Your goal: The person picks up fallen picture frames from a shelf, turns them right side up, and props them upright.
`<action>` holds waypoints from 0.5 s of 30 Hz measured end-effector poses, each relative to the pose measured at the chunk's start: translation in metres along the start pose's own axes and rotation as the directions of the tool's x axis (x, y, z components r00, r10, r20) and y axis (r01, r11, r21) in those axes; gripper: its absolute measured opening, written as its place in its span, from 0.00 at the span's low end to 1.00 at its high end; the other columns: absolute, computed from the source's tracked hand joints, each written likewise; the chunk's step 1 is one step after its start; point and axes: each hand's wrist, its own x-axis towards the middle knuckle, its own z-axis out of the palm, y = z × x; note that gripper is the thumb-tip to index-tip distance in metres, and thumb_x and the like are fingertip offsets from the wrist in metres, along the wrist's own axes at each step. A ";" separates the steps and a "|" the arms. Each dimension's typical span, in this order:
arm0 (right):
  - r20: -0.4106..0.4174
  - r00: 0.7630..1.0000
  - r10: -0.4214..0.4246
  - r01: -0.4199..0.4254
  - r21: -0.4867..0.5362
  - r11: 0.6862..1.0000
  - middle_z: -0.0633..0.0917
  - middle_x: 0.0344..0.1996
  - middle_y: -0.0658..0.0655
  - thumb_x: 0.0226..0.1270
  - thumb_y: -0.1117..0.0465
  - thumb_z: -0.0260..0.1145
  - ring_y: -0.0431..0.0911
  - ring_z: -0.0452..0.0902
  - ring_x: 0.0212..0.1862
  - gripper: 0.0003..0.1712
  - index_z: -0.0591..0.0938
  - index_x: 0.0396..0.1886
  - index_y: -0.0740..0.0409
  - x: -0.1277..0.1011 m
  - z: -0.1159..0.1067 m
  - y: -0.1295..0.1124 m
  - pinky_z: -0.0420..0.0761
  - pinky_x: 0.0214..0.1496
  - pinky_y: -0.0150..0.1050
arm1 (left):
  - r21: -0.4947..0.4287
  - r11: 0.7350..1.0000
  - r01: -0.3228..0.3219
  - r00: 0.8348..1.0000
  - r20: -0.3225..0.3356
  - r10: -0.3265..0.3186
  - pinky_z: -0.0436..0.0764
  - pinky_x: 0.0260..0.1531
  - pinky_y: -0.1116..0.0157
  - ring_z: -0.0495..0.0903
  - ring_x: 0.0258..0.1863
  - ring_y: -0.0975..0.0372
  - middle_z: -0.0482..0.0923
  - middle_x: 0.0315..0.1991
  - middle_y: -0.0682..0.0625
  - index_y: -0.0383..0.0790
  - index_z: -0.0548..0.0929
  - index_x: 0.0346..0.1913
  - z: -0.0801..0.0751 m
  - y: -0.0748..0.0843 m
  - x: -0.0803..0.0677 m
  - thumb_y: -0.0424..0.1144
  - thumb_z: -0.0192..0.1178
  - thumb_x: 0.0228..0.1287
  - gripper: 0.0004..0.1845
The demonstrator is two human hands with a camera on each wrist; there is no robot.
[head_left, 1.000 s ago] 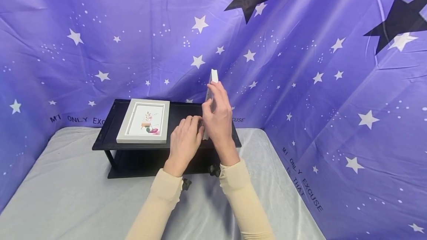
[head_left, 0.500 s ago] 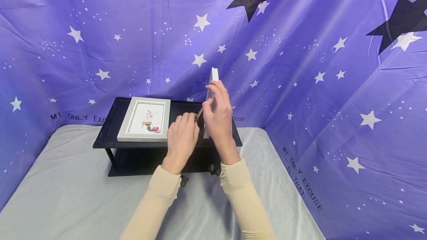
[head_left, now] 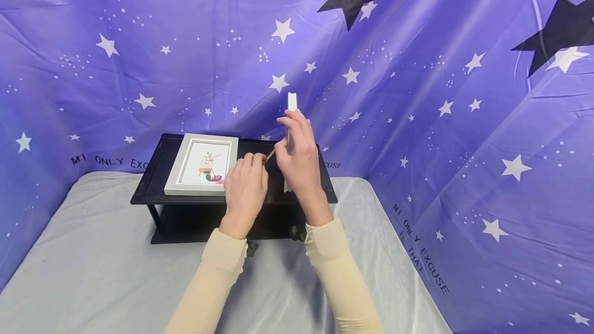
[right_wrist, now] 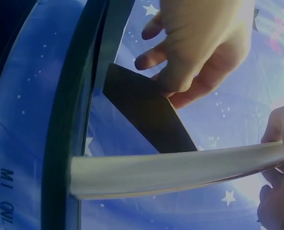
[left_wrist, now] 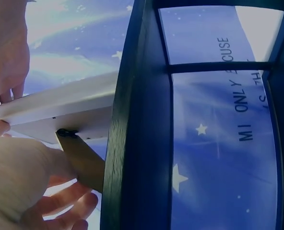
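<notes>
The right hand (head_left: 301,161) grips a white picture frame (head_left: 291,117) standing on edge on the black desk (head_left: 153,169), long axis upright, top edge toward 12 o'clock and its thin side facing the camera. At 9 o'clock of it, the left hand (head_left: 243,189) pinches the brown back stand (head_left: 269,155), swung out from the frame's back. A second frame (head_left: 201,166) lies flat at 9 o'clock of the hands.
</notes>
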 end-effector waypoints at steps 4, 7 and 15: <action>0.024 1.000 -0.011 0.011 0.004 1.000 0.82 0.69 0.58 0.65 0.77 0.62 0.53 0.69 0.81 0.24 0.85 0.60 0.60 0.004 0.005 -0.006 0.55 0.88 0.52 | 0.001 1.000 0.031 1.000 -0.002 -0.031 0.82 0.44 0.49 0.85 0.49 0.44 0.86 0.48 0.41 0.40 0.85 0.57 -0.002 -0.005 0.000 0.35 0.59 0.79 0.11; 0.032 0.999 -0.019 0.019 0.003 1.000 0.82 0.68 0.59 0.65 0.77 0.61 0.54 0.70 0.80 0.24 0.85 0.59 0.60 0.005 0.008 -0.009 0.56 0.88 0.53 | 0.012 0.999 0.031 0.999 -0.009 -0.031 0.82 0.44 0.49 0.84 0.48 0.44 0.86 0.47 0.41 0.40 0.85 0.57 -0.002 -0.009 0.001 0.35 0.59 0.79 0.11; 0.069 0.997 -0.032 0.031 0.014 0.999 0.81 0.68 0.59 0.66 0.77 0.59 0.57 0.69 0.81 0.24 0.85 0.59 0.60 0.006 0.016 -0.014 0.56 0.88 0.55 | 0.034 0.999 0.028 1.000 -0.015 -0.028 0.80 0.43 0.49 0.83 0.49 0.44 0.87 0.47 0.41 0.40 0.85 0.56 -0.003 -0.015 -0.001 0.36 0.60 0.78 0.10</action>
